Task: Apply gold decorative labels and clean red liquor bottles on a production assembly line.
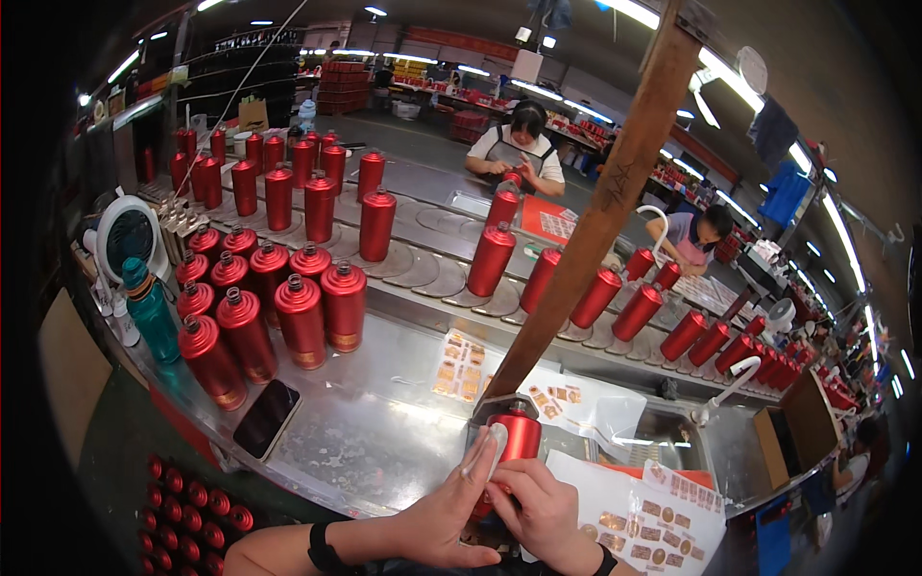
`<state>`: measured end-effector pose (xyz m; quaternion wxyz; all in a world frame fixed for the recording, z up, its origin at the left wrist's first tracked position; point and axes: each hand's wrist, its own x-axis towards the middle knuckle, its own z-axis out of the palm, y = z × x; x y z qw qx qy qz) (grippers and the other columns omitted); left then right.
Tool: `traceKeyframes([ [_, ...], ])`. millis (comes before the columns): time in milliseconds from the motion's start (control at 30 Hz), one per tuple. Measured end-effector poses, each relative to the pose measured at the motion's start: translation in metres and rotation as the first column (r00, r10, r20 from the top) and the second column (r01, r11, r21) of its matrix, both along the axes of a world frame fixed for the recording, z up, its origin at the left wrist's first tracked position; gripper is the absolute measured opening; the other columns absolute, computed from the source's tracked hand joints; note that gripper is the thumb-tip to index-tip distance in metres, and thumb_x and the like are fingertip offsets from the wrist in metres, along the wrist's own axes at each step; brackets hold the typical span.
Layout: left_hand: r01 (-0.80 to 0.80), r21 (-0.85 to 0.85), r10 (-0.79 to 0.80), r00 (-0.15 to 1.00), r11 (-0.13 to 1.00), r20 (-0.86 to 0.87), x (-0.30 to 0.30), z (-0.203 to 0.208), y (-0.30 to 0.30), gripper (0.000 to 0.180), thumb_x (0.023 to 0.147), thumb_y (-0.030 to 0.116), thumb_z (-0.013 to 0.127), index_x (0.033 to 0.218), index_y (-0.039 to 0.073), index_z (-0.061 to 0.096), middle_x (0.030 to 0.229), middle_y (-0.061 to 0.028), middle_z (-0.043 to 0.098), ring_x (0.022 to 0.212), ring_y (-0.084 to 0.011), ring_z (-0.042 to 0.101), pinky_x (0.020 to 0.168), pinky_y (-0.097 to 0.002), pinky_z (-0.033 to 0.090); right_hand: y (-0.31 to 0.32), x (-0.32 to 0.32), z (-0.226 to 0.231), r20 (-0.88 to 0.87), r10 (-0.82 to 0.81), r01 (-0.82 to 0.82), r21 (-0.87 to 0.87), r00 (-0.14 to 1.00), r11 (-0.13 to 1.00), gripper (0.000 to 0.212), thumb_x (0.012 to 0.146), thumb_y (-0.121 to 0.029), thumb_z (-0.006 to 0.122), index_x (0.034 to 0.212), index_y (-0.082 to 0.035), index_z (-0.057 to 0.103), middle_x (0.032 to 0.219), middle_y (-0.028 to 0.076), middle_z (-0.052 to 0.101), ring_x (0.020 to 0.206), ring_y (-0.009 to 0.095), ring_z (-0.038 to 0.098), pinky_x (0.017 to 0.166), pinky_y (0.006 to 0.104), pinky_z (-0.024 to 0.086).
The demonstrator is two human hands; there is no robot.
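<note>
A shiny red metal bottle (520,434) is tilted in front of me, its neck pointing away, at the foot of the wooden post. My left hand (437,514) lies along its left side, fingers stretched upward, with a white cloth-like piece (487,451) between the fingers and against the bottle. On the lower part of the bottle, my right hand (540,509) has its fingers curled and thumb and fingertips pressed together. Whatever they pinch is too small or hidden. Beside the right hand lies a white sheet of gold stickers (663,533).
Several red bottles (298,322) stand at the left beside a black phone (268,420) and a teal drink bottle (151,312). More ride a conveyor (423,271) across the bench. The wooden post (600,211) rises close ahead. Two people (519,154) work opposite.
</note>
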<state>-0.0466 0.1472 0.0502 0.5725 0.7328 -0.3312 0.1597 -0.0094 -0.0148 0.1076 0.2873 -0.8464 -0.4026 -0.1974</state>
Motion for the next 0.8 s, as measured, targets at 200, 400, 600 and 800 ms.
traceKeyframes([
  [200,-0.012,0.174,0.009,1.0,0.985,0.018,0.006,-0.006,-0.027,0.128,0.077,0.064,0.068,0.15,-0.007,-0.01,0.155,-0.0344,0.0,0.145,-0.0497,0.001,0.117,-0.0511,0.011,-0.031,0.004,-0.004,-0.103,-0.058,0.056,-0.022,0.993,0.998,0.021,0.082,-0.013,0.071,0.101,-0.007,0.065,0.097,0.004,0.064,0.065,0.024,0.065,0.054,0.0314,0.053],
  [400,-0.025,0.243,0.024,1.0,0.97,0.006,0.009,-0.001,-0.053,0.129,0.075,0.06,0.074,0.15,-0.006,-0.008,0.154,-0.0362,0.004,0.143,-0.0558,-0.001,0.116,-0.0547,0.014,-0.052,0.005,-0.005,0.002,-0.049,0.049,-0.069,0.999,0.996,0.016,0.085,-0.015,0.066,0.096,-0.005,0.059,0.094,0.006,0.057,0.065,0.022,0.063,0.053,0.032,0.051],
  [600,-0.028,0.153,0.044,0.994,0.988,-0.1,0.005,0.003,-0.059,0.125,0.078,0.062,0.068,0.15,-0.008,-0.006,0.155,-0.0339,0.008,0.144,-0.046,0.015,0.117,-0.0482,0.016,-0.052,0.011,-0.017,0.035,0.035,-0.032,-0.085,0.999,0.996,0.015,0.084,-0.015,0.066,0.09,-0.005,0.056,0.085,0.006,0.05,0.059,0.022,0.058,0.05,0.0328,0.048],
  [800,0.156,0.032,-0.142,0.955,0.987,-0.261,0.012,0.003,-0.052,0.123,0.084,0.06,0.062,0.147,-0.007,-0.02,0.156,-0.0315,-0.003,0.148,-0.0341,0.007,0.118,-0.0389,0.01,-0.05,0.008,-0.028,-0.002,0.072,-0.071,-0.084,0.997,0.994,0.019,0.084,-0.019,0.067,0.096,-0.006,0.062,0.088,0.004,0.053,0.06,0.019,0.06,0.051,0.0302,0.049],
])
